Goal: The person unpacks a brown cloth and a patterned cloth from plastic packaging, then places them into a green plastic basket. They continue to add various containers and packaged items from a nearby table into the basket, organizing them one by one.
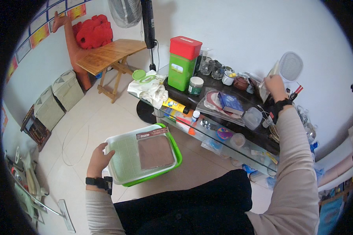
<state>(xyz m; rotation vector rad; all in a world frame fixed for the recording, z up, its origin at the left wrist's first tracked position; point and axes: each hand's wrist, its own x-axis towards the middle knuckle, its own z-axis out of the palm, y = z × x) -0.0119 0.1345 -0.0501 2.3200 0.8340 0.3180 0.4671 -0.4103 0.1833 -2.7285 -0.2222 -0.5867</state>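
My left hand (pixel 100 157) grips the left rim of a white plastic mesh basket (pixel 123 164), thumb over the edge. A bright green tray (pixel 178 147) sits under the basket and shows along its right side. Inside lies a flat brown item in a clear plastic sleeve (pixel 156 151) with a printed header. My right hand (pixel 275 86) reaches over the far right of the cluttered glass-shelved stand and holds a thin, flat, pale packet (pixel 267 85) on edge. The packet's lower end is close to small things on the stand, and its contents cannot be made out.
The black-topped stand (pixel 191 102) holds a green bin with a red lid (pixel 182 64), a jar (pixel 196 85), glass mugs (pixel 207 66), a blue box (pixel 231 103) and a yellow tube (pixel 175 105). A wooden folding table (pixel 114 54) and a black fan pole (pixel 148 23) stand behind.
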